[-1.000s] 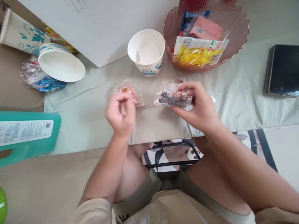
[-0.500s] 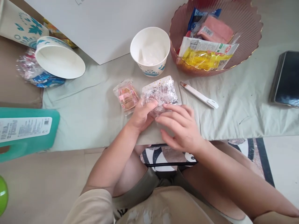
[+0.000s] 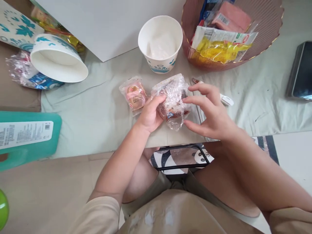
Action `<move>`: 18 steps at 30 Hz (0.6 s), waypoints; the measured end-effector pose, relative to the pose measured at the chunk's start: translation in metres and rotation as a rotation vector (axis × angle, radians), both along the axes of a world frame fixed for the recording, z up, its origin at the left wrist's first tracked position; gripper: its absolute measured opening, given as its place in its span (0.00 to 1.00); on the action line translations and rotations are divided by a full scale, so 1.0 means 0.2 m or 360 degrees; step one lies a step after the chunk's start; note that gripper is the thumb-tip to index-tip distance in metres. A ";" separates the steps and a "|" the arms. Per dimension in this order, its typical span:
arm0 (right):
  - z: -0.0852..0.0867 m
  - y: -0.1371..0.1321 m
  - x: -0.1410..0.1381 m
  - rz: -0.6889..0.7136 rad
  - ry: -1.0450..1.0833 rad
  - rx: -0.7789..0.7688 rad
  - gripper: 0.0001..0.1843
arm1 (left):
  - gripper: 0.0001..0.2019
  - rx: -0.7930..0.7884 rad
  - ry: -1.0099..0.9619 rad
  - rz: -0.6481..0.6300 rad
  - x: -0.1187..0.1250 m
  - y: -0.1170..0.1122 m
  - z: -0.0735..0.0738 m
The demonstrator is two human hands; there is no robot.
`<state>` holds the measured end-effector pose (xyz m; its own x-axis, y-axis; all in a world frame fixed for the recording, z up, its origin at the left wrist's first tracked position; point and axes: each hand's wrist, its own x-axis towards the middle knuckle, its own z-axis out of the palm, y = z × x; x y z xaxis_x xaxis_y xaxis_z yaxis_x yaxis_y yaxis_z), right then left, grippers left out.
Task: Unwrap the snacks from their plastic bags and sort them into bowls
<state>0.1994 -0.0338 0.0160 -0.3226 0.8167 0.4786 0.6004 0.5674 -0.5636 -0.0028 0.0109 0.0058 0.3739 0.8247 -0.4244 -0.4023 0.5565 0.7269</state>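
A clear crinkly snack packet (image 3: 173, 97) with something dark inside is held just above the table's near edge. My left hand (image 3: 149, 113) grips its left side with curled fingers. My right hand (image 3: 211, 112) pinches its right side between thumb and fingertips. A second small wrapped snack (image 3: 133, 95), pink and brown, lies on the pale green cloth (image 3: 92, 107) just left of the packet.
A white paper cup (image 3: 160, 42) stands behind the packet. A pink ribbed basket (image 3: 263, 48) of snack packs sits at back right, with a white pen-like tool (image 3: 225, 99) before it. A tipped paper cup (image 3: 57, 60), a teal bottle (image 3: 29, 136) and a dark tablet (image 3: 301, 73) lie around.
My right hand first held the packet alone while the left moved in blur. Both hands then pressed it on the table and now lift it slightly, gripping either side.
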 end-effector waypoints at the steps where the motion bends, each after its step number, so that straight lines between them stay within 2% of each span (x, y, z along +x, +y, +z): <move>1: -0.01 0.00 -0.01 -0.0001 -0.0004 -0.0009 0.16 | 0.19 0.0026 -0.0001 -0.0007 0.00 0.00 0.00; 3: -0.02 0.01 -0.02 -0.0025 -0.0005 -0.0039 0.04 | 0.21 0.0076 0.0019 0.0003 0.00 -0.01 0.00; 4: -0.02 0.01 -0.03 -0.0030 0.0008 -0.0051 0.03 | 0.22 0.0093 0.0041 0.0012 0.00 -0.01 -0.01; 8: -0.01 0.02 -0.04 -0.0022 0.0111 -0.0107 0.08 | 0.25 0.0161 0.0133 0.0041 0.01 -0.02 -0.02; 12: -0.03 0.03 -0.05 -0.0096 0.0206 -0.0078 0.09 | 0.27 0.0265 0.0190 -0.0026 0.02 -0.04 -0.04; 18: -0.04 0.05 -0.06 -0.0189 0.0283 -0.0119 0.12 | 0.30 0.0646 0.0343 -0.0155 0.01 -0.04 -0.14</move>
